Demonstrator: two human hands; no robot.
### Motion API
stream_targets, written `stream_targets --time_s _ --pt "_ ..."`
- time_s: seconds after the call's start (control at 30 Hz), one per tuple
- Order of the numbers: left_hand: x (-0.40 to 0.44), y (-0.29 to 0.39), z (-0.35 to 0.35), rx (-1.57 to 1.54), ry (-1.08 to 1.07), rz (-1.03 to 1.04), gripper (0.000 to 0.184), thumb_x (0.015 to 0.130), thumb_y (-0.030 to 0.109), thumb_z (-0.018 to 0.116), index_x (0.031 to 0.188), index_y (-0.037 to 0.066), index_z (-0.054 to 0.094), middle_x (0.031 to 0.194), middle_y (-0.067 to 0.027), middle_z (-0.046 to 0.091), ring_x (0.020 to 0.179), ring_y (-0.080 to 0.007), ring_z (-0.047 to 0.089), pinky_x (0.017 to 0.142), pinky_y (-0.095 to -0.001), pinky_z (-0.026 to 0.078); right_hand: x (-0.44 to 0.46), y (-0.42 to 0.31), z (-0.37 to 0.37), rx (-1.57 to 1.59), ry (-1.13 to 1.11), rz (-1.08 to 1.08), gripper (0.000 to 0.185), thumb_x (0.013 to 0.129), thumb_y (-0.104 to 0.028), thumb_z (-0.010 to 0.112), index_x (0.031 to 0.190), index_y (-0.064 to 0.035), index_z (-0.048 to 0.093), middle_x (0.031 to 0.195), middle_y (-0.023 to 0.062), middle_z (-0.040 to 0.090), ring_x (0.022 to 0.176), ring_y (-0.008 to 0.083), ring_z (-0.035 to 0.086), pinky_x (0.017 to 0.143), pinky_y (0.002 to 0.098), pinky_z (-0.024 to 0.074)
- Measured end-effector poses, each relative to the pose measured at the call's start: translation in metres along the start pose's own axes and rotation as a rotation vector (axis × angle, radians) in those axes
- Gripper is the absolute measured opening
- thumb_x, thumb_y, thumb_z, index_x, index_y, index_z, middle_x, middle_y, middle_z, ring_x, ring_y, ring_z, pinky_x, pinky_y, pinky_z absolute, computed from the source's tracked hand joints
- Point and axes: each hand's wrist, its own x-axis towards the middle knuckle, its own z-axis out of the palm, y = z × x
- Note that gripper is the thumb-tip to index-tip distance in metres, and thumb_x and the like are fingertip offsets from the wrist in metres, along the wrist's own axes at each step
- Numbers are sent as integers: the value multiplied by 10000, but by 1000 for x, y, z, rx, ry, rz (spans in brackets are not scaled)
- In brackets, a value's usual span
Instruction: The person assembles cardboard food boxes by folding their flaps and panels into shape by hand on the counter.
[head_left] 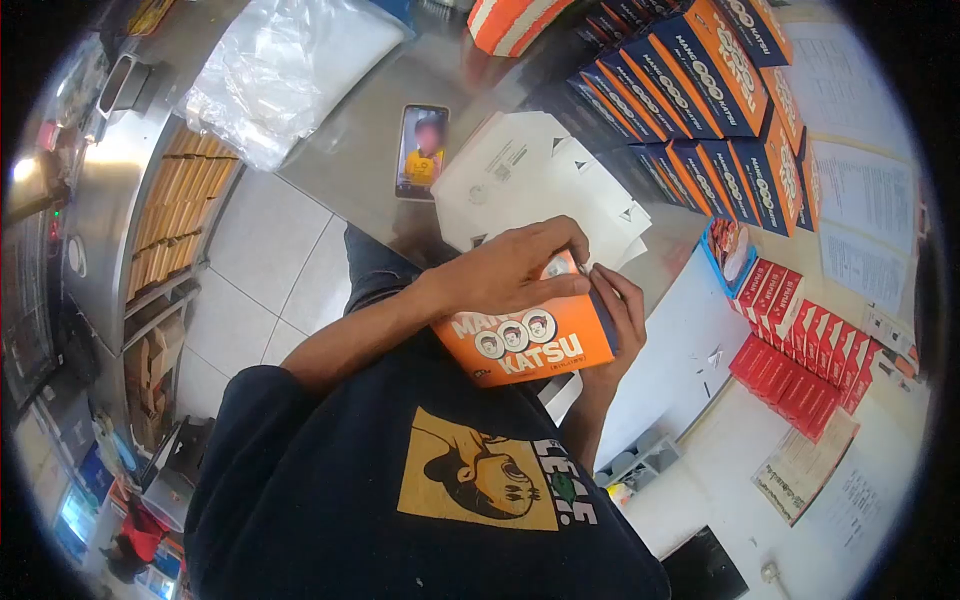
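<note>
An orange box printed "Mang Katsu", with a dark blue end panel, is held close to my body. My left hand lies across its upper edge, fingers bent and thumb pressed near the corner. Around the dark blue end wraps my right hand, its fingertips close to those of the left. What the fingertips pinch at that corner is partly hidden. Just beyond the box, flat white carton blanks lie stacked on the metal table, touching or nearly touching my left hand.
Left of the blanks lies a phone with a lit screen. Folded orange and blue boxes are piled high at the back right. Red boxes stand farther right. A clear plastic bag rests at the back left, near a metal rack.
</note>
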Motion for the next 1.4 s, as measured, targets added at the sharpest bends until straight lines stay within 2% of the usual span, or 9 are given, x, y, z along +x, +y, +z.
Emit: stream_targets --time_s 0.17,0.37,0.5,0.6,0.67,0.8,0.87,1.03,1.4 --pt "-2 1 -3 32 20 -49 365 942 262 705 1166 38 523 1102 -131 614 1037 -263 618 904 -361 492 -4 8 2 -72 62 -104 392 794 -154 773 1144 11 717 1168 180 650 1099 338 657 956 413 537" --pt "-4 6 -7 53 20 -86 375 930 255 726 1161 40 523 1105 -127 619 1022 -246 625 904 -354 495 5 6 -5 -2 -130 63 492 771 -178 791 1219 -1 689 1296 185 594 1194 338 616 1017 421 496" --pt "-4 8 -11 -38 82 -125 378 926 244 732 1172 51 521 1097 -121 629 1006 -242 631 908 -343 491 -3 21 -12 376 -328 208 732 787 -233 805 1421 -10 516 1449 173 502 1330 322 516 1106 427 408" --pt "-7 5 -10 -46 60 -185 358 926 201 728 1185 68 520 1228 -123 592 1166 -242 567 981 -366 483 -20 35 -14 662 -348 313 800 823 -244 792 1490 -6 418 1494 164 469 1368 303 479 1132 431 382" --pt "-12 -8 -1 467 130 62 492 897 313 755 1291 138 518 1417 -130 466 1339 -342 408 1075 -494 439 -25 38 -11 743 -346 349 800 847 -243 780 1503 -1 389 1502 163 462 1372 295 475 1136 435 381" --pt "-21 17 12 686 -60 -6 694 822 475 780 1402 240 479 1538 -123 318 1387 -481 264 1102 -649 369 -30 29 2 521 -227 478 731 915 -246 715 1491 38 367 1474 198 465 1369 294 477 1136 437 404" --pt "-22 7 11 613 -149 -38 828 756 589 775 1456 300 439 1550 -131 303 1335 -550 288 1073 -708 357 -26 22 9 610 -216 302 683 936 -184 674 1489 51 350 1477 201 457 1357 292 490 1117 429 426" --pt "-18 14 4 575 -195 -100 778 766 498 770 1444 284 455 1532 -137 322 1318 -520 317 1078 -672 374 -20 12 14 566 -174 375 673 930 -188 665 1481 52 361 1455 208 477 1350 300 496 1103 422 437" --pt "-20 -2 19 621 -70 -141 703 758 448 776 1390 275 520 1489 -158 369 1310 -519 337 1011 -685 423 -24 28 25 546 -52 426 745 893 -469 549 1400 71 467 1366 200 535 1296 283 512 1117 401 368"
